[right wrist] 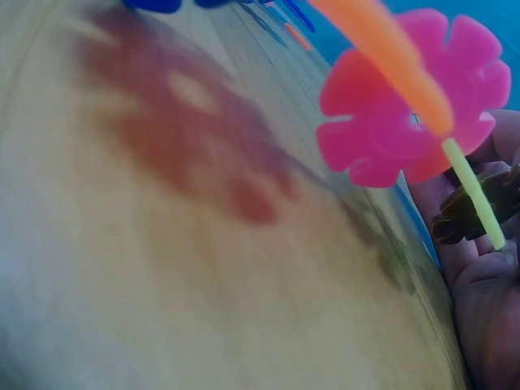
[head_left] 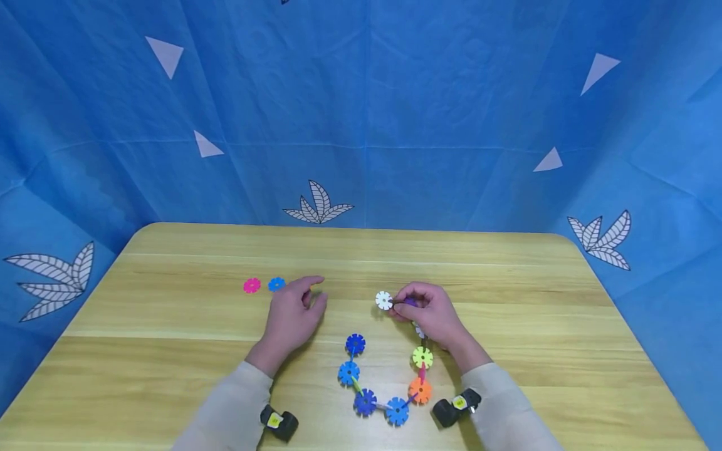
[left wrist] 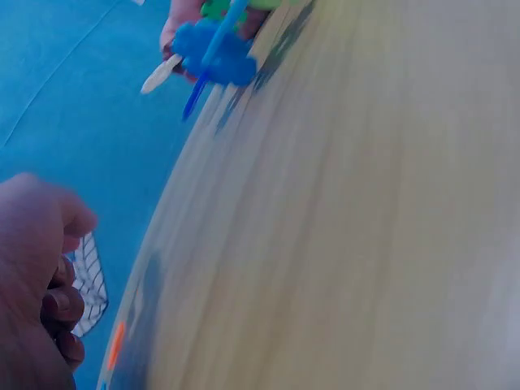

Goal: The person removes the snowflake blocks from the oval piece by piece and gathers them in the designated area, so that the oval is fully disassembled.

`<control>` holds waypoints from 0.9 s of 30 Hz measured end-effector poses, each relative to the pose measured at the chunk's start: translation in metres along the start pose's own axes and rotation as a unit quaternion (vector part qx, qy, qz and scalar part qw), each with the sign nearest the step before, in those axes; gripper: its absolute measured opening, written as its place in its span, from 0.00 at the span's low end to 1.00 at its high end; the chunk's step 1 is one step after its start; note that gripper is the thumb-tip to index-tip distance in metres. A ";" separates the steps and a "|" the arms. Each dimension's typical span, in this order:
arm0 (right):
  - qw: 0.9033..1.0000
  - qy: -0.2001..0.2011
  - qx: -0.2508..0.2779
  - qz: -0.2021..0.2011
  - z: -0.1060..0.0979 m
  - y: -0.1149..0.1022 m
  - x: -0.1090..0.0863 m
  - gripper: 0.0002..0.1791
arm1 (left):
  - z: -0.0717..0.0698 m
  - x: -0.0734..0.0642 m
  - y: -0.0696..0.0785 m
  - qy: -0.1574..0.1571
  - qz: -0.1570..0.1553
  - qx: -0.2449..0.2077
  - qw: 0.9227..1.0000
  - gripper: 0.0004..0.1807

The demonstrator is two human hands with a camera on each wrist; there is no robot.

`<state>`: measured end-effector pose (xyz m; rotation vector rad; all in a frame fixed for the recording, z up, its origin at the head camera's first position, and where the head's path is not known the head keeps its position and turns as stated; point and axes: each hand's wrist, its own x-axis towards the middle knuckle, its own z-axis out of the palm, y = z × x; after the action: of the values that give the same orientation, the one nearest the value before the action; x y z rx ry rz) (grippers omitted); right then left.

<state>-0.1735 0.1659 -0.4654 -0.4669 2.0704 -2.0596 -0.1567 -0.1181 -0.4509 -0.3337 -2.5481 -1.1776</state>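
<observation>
In the head view, my right hand (head_left: 431,313) pinches one end of a chain of interlocking plastic snowflake discs, at a purple disc (head_left: 410,302). A white disc (head_left: 383,300) sticks out to the left of its fingertips. From this hand the chain curves down through a yellow disc (head_left: 422,357), an orange disc (head_left: 420,391) and several blue ones, to a dark blue disc (head_left: 355,343). My left hand (head_left: 290,316) hovers over the table with index finger and thumb apart, holding nothing. Just beyond it lies a loose orange disc (left wrist: 116,345), mostly hidden from the head view.
A loose pink disc (head_left: 252,285) and a loose blue disc (head_left: 276,284) lie left of my left hand on the wooden table (head_left: 169,376). A blue patterned cloth (head_left: 361,113) hangs behind the table's far edge. Both wrists carry small black cameras.
</observation>
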 end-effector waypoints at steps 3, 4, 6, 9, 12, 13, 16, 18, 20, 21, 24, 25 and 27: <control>1.000 0.003 -0.005 0.000 0.000 0.002 0.000 0.05 | 0.008 0.000 0.007 -0.020 0.002 -0.013 1.000 0.16; 1.000 0.004 -0.007 0.001 -0.001 0.002 0.000 0.05 | 0.011 0.001 0.009 -0.027 0.003 -0.016 1.000 0.16; 1.000 0.006 -0.009 0.004 -0.001 0.003 0.000 0.05 | 0.015 0.001 0.013 -0.041 0.001 -0.020 0.999 0.16; 1.000 0.007 -0.012 0.007 0.000 0.003 0.000 0.05 | 0.022 0.002 0.020 -0.064 0.002 -0.030 0.997 0.16; 1.000 0.008 -0.014 0.007 0.000 0.003 0.000 0.04 | 0.029 0.004 0.025 -0.094 0.006 -0.042 0.995 0.17; 1.000 0.007 -0.015 0.007 0.000 0.003 0.001 0.04 | 0.031 0.004 0.025 -0.104 0.008 -0.046 0.993 0.18; 1.000 0.006 -0.016 0.006 0.001 0.003 0.001 0.04 | 0.037 0.006 0.027 -0.132 0.015 -0.054 0.990 0.21; 1.000 0.006 -0.017 0.006 0.001 0.003 0.001 0.04 | 0.041 0.007 0.028 -0.144 0.015 -0.060 0.988 0.22; 1.000 0.006 -0.018 0.006 0.001 0.003 0.001 0.04 | 0.045 0.008 0.029 -0.149 0.018 -0.070 0.986 0.23; 1.000 0.007 -0.018 0.005 0.000 0.003 0.001 0.04 | 0.046 0.009 0.029 -0.150 0.018 -0.076 0.986 0.23; 1.000 0.008 -0.021 0.004 0.000 0.002 0.001 0.04 | 0.051 0.010 0.030 -0.151 0.023 -0.091 0.984 0.22; 1.000 0.007 -0.021 0.004 0.000 0.002 0.001 0.04 | 0.053 0.010 0.031 -0.151 0.026 -0.095 0.984 0.22; 1.000 0.006 -0.025 0.003 0.000 0.002 0.002 0.04 | 0.056 0.011 0.032 -0.150 0.030 -0.104 0.983 0.21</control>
<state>-0.1750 0.1649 -0.4676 -0.4577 2.1314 -2.0167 -0.1663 -0.0543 -0.4588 -0.6793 -2.6416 -1.4720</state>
